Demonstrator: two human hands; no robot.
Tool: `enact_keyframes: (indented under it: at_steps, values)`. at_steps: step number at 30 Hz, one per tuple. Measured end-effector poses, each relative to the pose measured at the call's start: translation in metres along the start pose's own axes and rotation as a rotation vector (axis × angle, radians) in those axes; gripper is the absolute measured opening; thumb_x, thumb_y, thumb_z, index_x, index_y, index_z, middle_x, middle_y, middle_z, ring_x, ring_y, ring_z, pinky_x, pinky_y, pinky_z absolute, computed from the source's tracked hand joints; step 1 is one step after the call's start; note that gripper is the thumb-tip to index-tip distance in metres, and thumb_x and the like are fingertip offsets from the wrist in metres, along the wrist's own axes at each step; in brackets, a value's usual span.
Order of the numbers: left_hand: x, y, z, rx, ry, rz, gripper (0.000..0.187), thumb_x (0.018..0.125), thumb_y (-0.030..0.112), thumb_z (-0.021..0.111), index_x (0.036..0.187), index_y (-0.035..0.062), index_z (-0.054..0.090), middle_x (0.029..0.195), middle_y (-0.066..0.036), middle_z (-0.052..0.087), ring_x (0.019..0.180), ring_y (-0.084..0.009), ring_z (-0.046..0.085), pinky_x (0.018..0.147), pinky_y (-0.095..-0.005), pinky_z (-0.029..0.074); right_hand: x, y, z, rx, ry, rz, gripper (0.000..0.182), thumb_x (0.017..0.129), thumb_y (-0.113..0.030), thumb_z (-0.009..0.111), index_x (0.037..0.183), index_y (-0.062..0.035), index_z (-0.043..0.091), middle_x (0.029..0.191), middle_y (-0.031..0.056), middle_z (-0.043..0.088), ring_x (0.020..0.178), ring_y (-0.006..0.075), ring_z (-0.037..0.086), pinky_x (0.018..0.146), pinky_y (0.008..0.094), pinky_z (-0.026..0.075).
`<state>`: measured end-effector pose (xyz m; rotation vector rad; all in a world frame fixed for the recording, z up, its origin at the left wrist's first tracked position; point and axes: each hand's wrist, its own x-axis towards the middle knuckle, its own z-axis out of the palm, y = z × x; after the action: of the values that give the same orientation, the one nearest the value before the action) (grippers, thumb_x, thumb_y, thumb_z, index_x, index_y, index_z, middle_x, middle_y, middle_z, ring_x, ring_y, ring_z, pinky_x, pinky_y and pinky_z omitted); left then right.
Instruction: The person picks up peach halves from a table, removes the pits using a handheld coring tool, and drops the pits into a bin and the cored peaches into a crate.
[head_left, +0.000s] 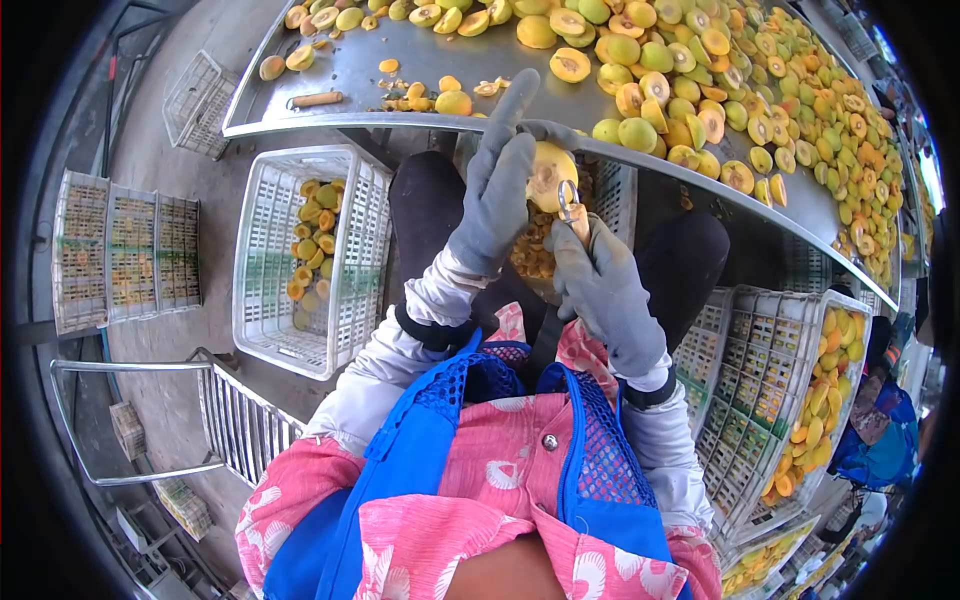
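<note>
My left hand, in a grey glove, holds a halved yellow fruit with its cut face up, just off the metal table's front edge. My right hand, also gloved, grips the wooden handle of a coring tool. The tool's metal loop is at the lower right of the fruit's cut face. Below the fruit, between my knees, stands a container partly hidden by my hands, with orange pieces inside.
Many halved fruits cover the metal table; another wooden-handled tool lies at its left. A white crate with fruit stands left, stacked crates right. A metal-framed chair is lower left. A person in blue is far right.
</note>
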<state>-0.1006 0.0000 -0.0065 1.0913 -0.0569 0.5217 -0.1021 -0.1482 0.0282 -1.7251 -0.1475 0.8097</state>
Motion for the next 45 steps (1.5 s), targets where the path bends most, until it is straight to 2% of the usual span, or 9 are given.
enact_keyframes:
  at_steps: [6,14,18,21,23,26,35,38,45]
  values:
    - [-0.002,0.01,0.002,0.12,-0.025,0.169,0.047,0.1,0.014,0.038,0.145,-0.0012,0.035,0.101,-0.013,0.067,0.092,-0.0123,0.06,0.087,-0.026,0.047,0.0,-0.011,0.007,-0.056,0.001,-0.018,0.025,0.096,-0.026,0.056,0.105,-0.0028,0.056,0.063,0.0018,0.054,0.049,0.0063,0.05,0.042,0.024,0.042]
    - [-0.005,0.025,0.007,0.072,0.054,0.17,0.046,0.1,0.018,0.041,0.142,-0.0017,0.04,0.097,-0.012,0.068,0.086,-0.0104,0.061,0.082,-0.0239,0.048,0.01,0.015,0.025,-0.251,0.134,-0.417,0.021,0.092,-0.018,0.061,0.097,0.0008,0.052,0.068,0.0231,0.059,0.069,0.044,0.063,0.056,0.0433,0.047]
    - [-0.004,0.025,0.008,0.068,0.068,0.201,0.045,0.1,0.017,0.041,0.141,-0.0018,0.041,0.094,-0.012,0.068,0.084,-0.0109,0.061,0.08,-0.023,0.048,0.008,0.01,0.027,-0.275,0.094,-0.379,0.024,0.092,-0.018,0.062,0.098,0.0017,0.05,0.071,0.025,0.06,0.073,0.0467,0.062,0.057,0.045,0.047]
    - [-0.002,0.032,0.005,0.123,-0.013,0.153,0.044,0.1,0.016,0.04,0.14,-0.0025,0.042,0.091,-0.012,0.068,0.085,-0.0113,0.062,0.078,-0.0233,0.049,0.007,0.014,0.03,-0.273,0.074,-0.404,0.023,0.093,-0.019,0.06,0.098,0.0009,0.049,0.067,0.0179,0.059,0.062,0.0385,0.064,0.052,0.0418,0.049]
    - [0.004,0.035,0.001,0.407,-0.115,-0.007,0.045,0.1,0.021,0.036,0.135,-0.0048,0.047,0.091,-0.015,0.069,0.083,-0.0178,0.065,0.079,-0.0284,0.051,0.006,0.005,0.033,0.023,-0.073,-0.014,0.022,0.095,-0.023,0.056,0.098,-0.0025,0.05,0.062,0.0063,0.054,0.048,0.0202,0.057,0.044,0.0336,0.048]
    - [0.009,0.028,0.002,0.172,0.038,-0.04,0.043,0.101,0.025,0.038,0.13,-0.0048,0.05,0.092,-0.014,0.069,0.085,-0.0184,0.065,0.078,-0.0289,0.052,0.013,0.006,0.039,0.386,-0.184,-0.016,0.023,0.098,-0.029,0.052,0.1,-0.0059,0.052,0.061,-0.0019,0.048,0.045,0.006,0.045,0.04,0.0248,0.044]
    - [0.0,0.025,0.013,0.091,0.262,-0.232,0.013,0.095,0.013,0.059,0.096,0.0,0.062,0.087,-0.008,0.067,0.072,-0.0123,0.064,0.068,-0.0231,0.054,0.012,0.001,0.04,0.405,-0.145,0.036,0.025,0.099,-0.032,0.049,0.092,-0.0082,0.05,0.058,-0.0018,0.044,0.041,0.0074,0.041,0.037,0.0252,0.037]
    - [0.004,0.027,0.014,0.058,0.275,-0.327,0.016,0.096,0.014,0.057,0.088,0.0009,0.061,0.082,-0.009,0.067,0.069,-0.0125,0.064,0.065,-0.0238,0.055,0.004,-0.019,0.027,0.421,-0.312,0.325,0.031,0.102,-0.038,0.044,0.085,-0.0123,0.047,0.053,-0.0051,0.036,0.037,0.0063,0.032,0.033,0.0254,0.026]
    - [0.017,0.021,-0.004,0.005,-0.111,-0.408,0.033,0.098,0.023,0.047,0.084,-0.0017,0.063,0.076,-0.013,0.067,0.061,-0.0167,0.063,0.055,-0.0285,0.053,0.008,-0.013,0.006,0.71,-0.727,0.369,0.043,0.1,-0.052,0.04,0.083,-0.0122,0.043,0.057,-0.0059,0.03,0.041,0.0044,0.025,0.035,0.0221,0.021]
